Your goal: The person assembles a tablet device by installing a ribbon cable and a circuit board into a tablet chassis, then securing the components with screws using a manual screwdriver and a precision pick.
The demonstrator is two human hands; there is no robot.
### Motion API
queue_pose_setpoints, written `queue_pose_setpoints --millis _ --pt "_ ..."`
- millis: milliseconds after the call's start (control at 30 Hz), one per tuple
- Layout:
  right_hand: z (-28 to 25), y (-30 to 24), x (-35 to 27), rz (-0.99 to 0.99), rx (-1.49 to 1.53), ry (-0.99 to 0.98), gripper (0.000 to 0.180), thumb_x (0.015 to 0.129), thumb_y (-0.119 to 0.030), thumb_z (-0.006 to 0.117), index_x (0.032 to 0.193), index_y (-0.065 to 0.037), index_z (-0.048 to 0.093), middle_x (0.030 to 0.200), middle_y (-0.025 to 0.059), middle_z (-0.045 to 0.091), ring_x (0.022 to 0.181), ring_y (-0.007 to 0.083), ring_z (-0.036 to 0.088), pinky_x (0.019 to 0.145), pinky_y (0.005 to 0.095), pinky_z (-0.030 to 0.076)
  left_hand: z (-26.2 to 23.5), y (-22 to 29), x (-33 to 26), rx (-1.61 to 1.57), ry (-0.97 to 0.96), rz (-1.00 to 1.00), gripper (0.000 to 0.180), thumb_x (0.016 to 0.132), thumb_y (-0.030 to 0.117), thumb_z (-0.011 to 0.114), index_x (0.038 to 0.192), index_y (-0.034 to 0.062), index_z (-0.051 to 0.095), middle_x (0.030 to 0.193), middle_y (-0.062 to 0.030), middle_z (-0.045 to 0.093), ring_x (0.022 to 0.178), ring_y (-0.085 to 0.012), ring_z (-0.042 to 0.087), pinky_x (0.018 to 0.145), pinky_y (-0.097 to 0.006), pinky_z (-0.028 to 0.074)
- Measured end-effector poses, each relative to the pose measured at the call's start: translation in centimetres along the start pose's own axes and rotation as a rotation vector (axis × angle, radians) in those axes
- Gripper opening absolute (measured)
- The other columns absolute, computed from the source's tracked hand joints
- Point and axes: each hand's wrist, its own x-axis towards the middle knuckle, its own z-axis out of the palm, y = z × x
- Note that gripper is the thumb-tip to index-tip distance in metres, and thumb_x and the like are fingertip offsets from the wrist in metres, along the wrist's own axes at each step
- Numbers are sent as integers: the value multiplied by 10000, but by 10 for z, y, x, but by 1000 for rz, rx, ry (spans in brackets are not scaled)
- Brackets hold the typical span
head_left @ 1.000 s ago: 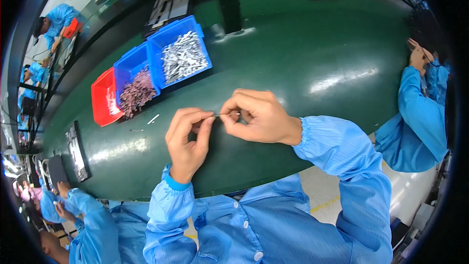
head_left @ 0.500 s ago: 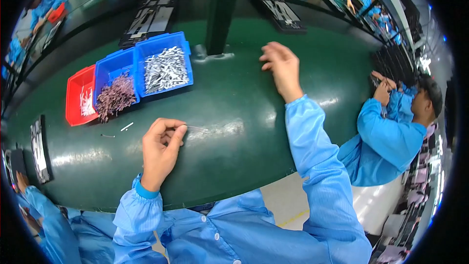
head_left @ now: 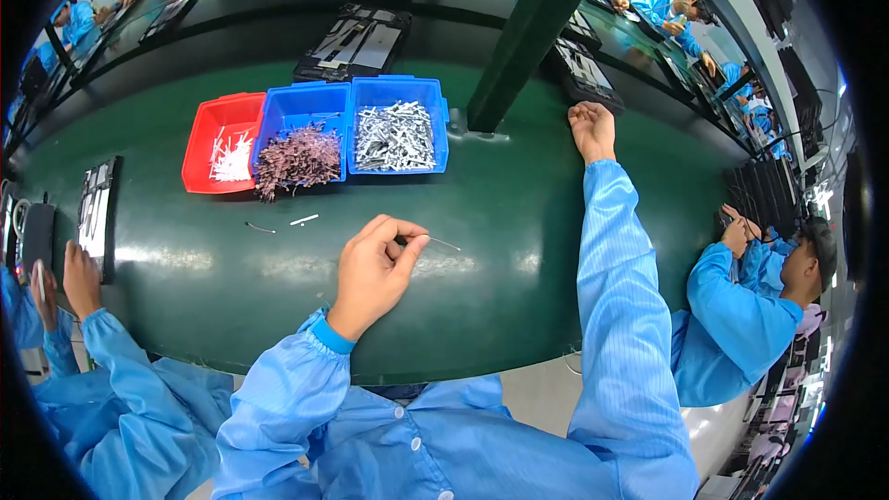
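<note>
Head view: your left hand (head_left: 375,270) pinches a thin metal pin (head_left: 443,243) between thumb and forefinger, low over the glossy dark green table (head_left: 519,213). Your right hand (head_left: 593,128) is stretched far out beside the dark post (head_left: 532,32), fingers curled in; can't tell if it holds anything. Red bin (head_left: 206,146) with white parts, blue bin (head_left: 294,111) with brownish parts and blue bin (head_left: 400,91) with silver parts sit touching in a row. Two loose bits (head_left: 303,219) lie near them. Black trays (head_left: 354,39) sit beyond. Workers in blue coats (head_left: 741,306) sit along the benches.

L hand (head_left: 375,270) pinched shut; R hand (head_left: 593,130) outstretched, fingers curled.
</note>
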Motion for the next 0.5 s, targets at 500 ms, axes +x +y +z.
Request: queue_pose_setpoints --millis 500 --pt "-7 30 -320 540 -228 -318 390 910 -46 581 1254 -92 403 950 155 562 749 197 557 668 345 480 -8 -8 0 -314 -90 -309 133 899 122 715 947 1 692 968 -47 614 691 -63 553 604 -221 467"
